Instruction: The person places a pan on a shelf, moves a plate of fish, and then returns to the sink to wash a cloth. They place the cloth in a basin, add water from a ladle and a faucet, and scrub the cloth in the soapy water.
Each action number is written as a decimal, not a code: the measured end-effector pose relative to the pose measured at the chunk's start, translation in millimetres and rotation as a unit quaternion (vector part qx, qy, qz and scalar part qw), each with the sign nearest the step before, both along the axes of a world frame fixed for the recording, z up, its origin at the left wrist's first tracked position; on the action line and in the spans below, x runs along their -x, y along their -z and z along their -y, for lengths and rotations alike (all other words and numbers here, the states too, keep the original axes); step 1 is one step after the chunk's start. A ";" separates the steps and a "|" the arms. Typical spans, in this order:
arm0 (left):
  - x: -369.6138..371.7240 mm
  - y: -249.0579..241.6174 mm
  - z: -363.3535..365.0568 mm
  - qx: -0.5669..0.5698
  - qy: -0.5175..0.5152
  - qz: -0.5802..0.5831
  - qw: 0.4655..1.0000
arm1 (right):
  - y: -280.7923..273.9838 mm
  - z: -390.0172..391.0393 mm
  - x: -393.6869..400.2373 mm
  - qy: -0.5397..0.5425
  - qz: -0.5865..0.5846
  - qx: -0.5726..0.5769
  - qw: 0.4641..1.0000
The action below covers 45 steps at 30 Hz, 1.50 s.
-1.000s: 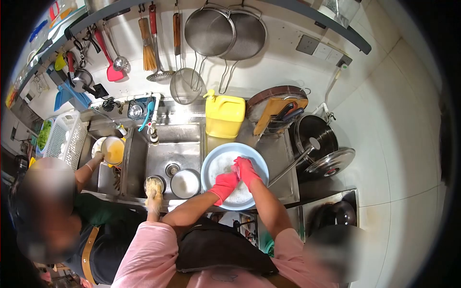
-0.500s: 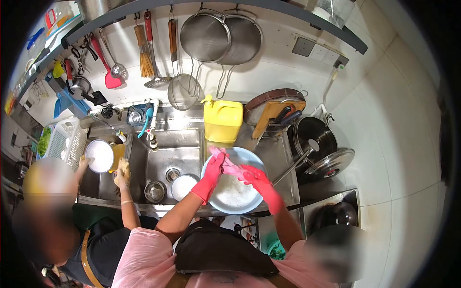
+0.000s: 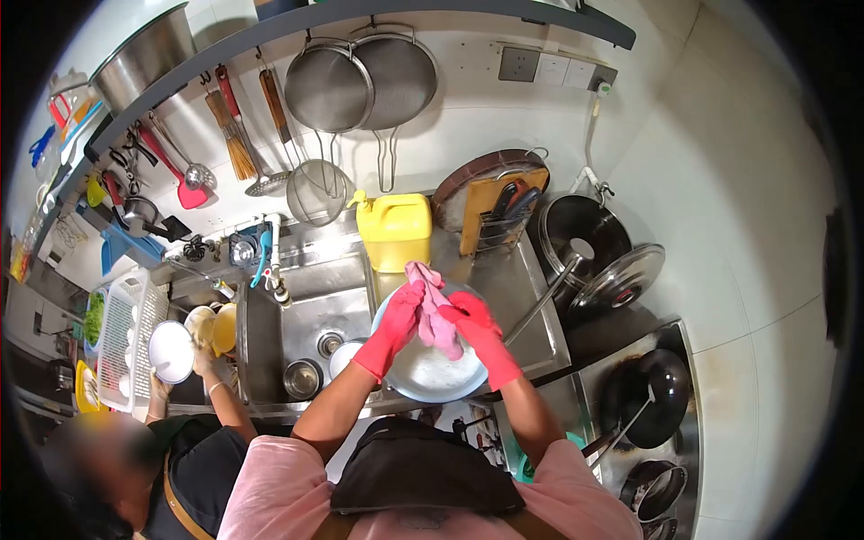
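A pink cloth point(image 3: 439, 328) is bunched above the light-blue basin point(image 3: 423, 396), which holds cloudy, sudsy water. My left hand point(image 3: 399, 326), in a red rubber glove, is closed around the cloth's left side. From the right, my right hand point(image 3: 479, 331), gloved the same way, grips the cloth with bent fingers. One end of the cloth sticks up past my left hand, and another hangs down between both hands. Just behind the basin stands a yellow jug point(image 3: 396, 238). A white bowl point(image 3: 346, 358) is partly hidden by my left forearm.
At left, a co-worker's gloved hands hold a white bowl point(image 3: 170, 352) beside a white basket point(image 3: 126, 342). A metal bowl point(image 3: 302, 380) sits in the sink point(image 3: 319, 315). Right are a ladle point(image 3: 576, 256), a pot point(image 3: 589, 229), its lid point(image 3: 621, 286) and a wok point(image 3: 661, 396).
The cloth, stretched between my hands before, is bunched and hangs lower. My right hand has turned over it. The co-worker's bowl has moved lower and is tilted. The camera view has shifted.
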<state>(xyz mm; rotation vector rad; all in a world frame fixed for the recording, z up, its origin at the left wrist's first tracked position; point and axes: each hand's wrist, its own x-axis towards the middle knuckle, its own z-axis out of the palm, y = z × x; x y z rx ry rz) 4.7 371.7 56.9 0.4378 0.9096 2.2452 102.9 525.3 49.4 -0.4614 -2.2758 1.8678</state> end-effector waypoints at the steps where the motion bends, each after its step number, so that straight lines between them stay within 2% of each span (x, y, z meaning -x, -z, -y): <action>1: -0.4 3.0 3.4 0.022 -0.012 0.012 1.000 | -11.9 -2.1 -0.9 -0.020 -0.004 -0.021 1.000; 3: 3.0 13.2 11.1 0.052 -0.008 0.015 0.999 | -2.9 -4.8 1.8 -0.013 -0.001 0.051 0.999; 7: 6.4 23.4 16.6 0.088 -0.022 0.036 0.995 | -24.8 -2.0 -4.3 -0.010 0.024 0.237 0.971; 10: 6.9 22.5 7.2 0.066 -0.060 0.006 0.996 | -25.0 -5.0 -9.7 -0.064 0.006 0.301 0.951; 13: -2.6 18.0 8.6 0.183 -0.011 0.066 0.981 | -0.1 -11.0 -1.7 -0.073 -0.053 0.355 0.931; 16: 0.1 25.4 19.1 0.224 0.146 0.124 0.956 | 6.3 -8.6 3.5 0.007 -0.151 0.318 0.936; 20: 2.9 27.3 29.3 0.208 0.119 0.134 0.962 | 31.0 -21.6 -7.5 -0.002 -0.149 0.398 0.905; 21: 11.0 41.3 35.5 0.235 0.098 0.111 0.961 | 35.3 -19.9 -7.8 0.048 -0.128 0.334 0.933; 24: 12.5 51.1 39.8 0.261 -0.019 0.030 0.965 | 25.9 -19.9 -17.4 0.090 -0.122 0.346 0.926; 28: -0.2 0.2 19.1 0.277 -0.134 -0.071 0.949 | 37.3 -28.0 -33.2 0.110 -0.049 0.392 0.912; 30: 2.5 -10.5 14.0 0.281 -0.098 -0.162 0.941 | 50.3 -27.5 -36.6 0.154 0.025 0.372 0.915; 32: 2.4 -18.2 2.1 0.251 -0.103 -0.228 0.935 | 71.1 -18.6 -38.7 0.174 0.012 0.287 0.942; 33: -0.9 -31.9 3.0 0.295 -0.072 -0.224 0.926 | 80.2 -16.2 -39.5 0.184 0.005 0.243 0.952; 34: 2.4 -29.9 3.2 0.286 -0.065 -0.230 0.928 | 64.8 -11.9 -41.5 0.165 0.014 0.192 0.967; 36: 10.9 -24.0 5.5 0.265 -0.046 -0.244 0.932 | -1.7 -2.3 -49.6 0.131 0.033 0.089 0.987; 37: 10.7 -31.6 6.9 0.269 -0.044 -0.258 0.927 | -27.1 -4.0 -54.1 0.066 0.068 0.097 0.991; 39: 14.7 -48.9 11.1 0.308 0.001 -0.245 0.919 | 4.8 0.2 -37.8 0.054 -0.034 -0.063 0.996; 41: 16.3 -65.3 12.8 0.314 0.040 -0.239 0.918 | -15.6 6.9 -33.1 0.008 -0.098 -0.103 0.990; 43: 12.3 -86.4 11.2 0.311 0.077 -0.225 0.920 | -55.0 8.4 -34.6 -0.069 -0.127 -0.024 0.989; 45: 11.0 -98.9 8.7 0.310 0.075 -0.236 0.918 | -62.2 9.9 -24.2 -0.125 -0.042 0.003 0.991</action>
